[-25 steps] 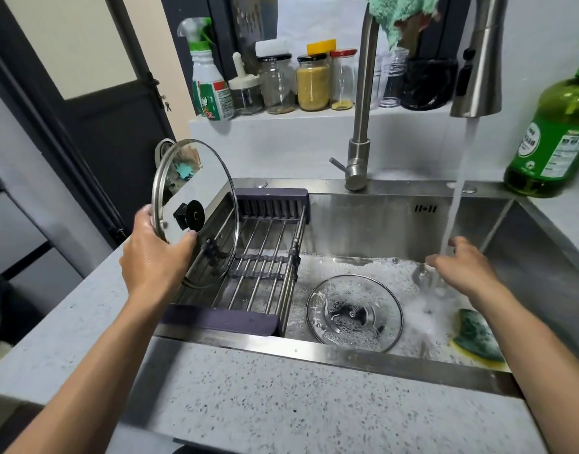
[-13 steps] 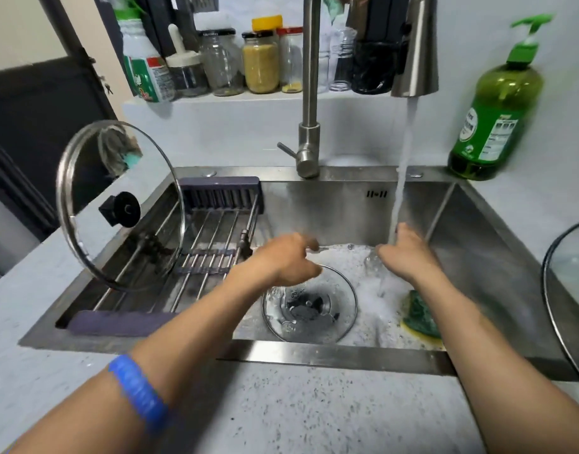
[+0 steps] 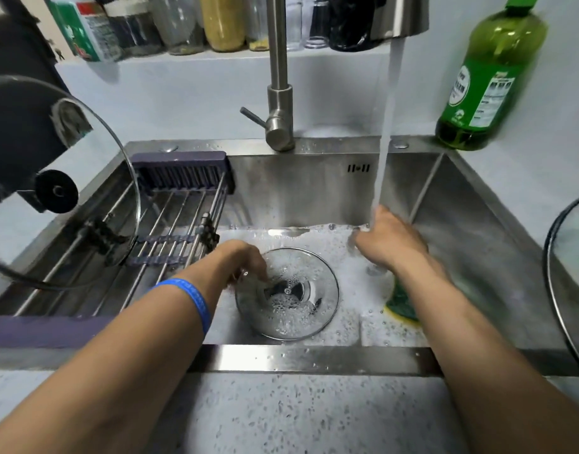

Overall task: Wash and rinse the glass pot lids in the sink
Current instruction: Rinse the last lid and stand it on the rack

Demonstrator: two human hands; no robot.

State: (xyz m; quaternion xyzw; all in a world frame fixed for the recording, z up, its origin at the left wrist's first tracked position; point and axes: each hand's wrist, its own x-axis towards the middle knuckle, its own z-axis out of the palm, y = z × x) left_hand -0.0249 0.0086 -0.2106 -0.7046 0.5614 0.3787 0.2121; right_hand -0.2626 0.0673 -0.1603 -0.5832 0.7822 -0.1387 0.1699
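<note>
A small glass lid (image 3: 301, 309) lies upside down in the foamy water of the steel sink (image 3: 314, 358). My left hand (image 3: 239, 260), with a blue wristband, reaches down to the lid's left rim, and its curled fingers close on that edge. My right hand (image 3: 389, 244) is under the running water stream (image 3: 388, 126) with relaxed fingers, holding nothing that I can see. A large glass lid (image 3: 95, 178) with a black knob stands tilted on the drying rack (image 3: 180, 217) at the left. Another large lid (image 3: 573, 257) shows at the right edge on the counter.
A green and yellow sponge (image 3: 399, 303) lies in the sink under my right forearm. The faucet (image 3: 278, 93) rises behind the sink. A green soap bottle (image 3: 488, 80) stands at the back right. Jars and a spray bottle line the shelf behind.
My left hand let go of the large lid, which now leans on the rack, and dropped to the small lid's rim. My right hand stayed under the stream.
</note>
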